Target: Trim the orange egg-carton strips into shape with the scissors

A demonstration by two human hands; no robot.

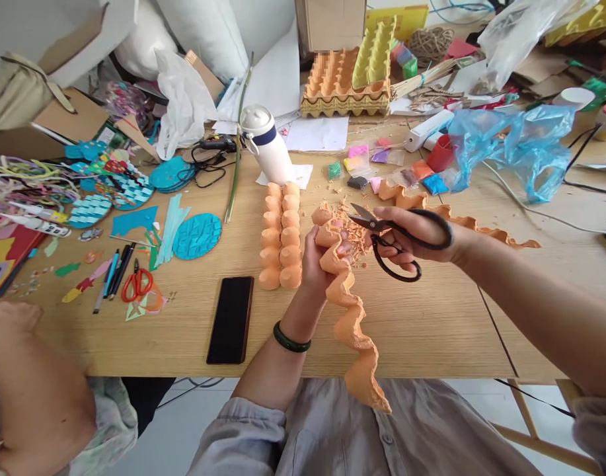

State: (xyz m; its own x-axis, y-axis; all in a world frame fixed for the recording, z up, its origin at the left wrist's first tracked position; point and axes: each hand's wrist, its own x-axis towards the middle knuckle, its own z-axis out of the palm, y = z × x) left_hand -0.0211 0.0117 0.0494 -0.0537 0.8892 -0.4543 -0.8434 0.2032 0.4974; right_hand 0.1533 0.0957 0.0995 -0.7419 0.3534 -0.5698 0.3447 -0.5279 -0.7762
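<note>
Cluttered wooden table: the left hand pinches a wavy orange moulded-pulp strip, trailing below its grip; beside it, the right hand grips black-handled metal scissors. Edge-trimming appears in hand; another snip would call for steadying the strip.

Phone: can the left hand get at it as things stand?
Probably not as is: the left hand is holding the orange strip. If it let go, likely yes; the phone lies close by on that side, with nothing on top.
</note>
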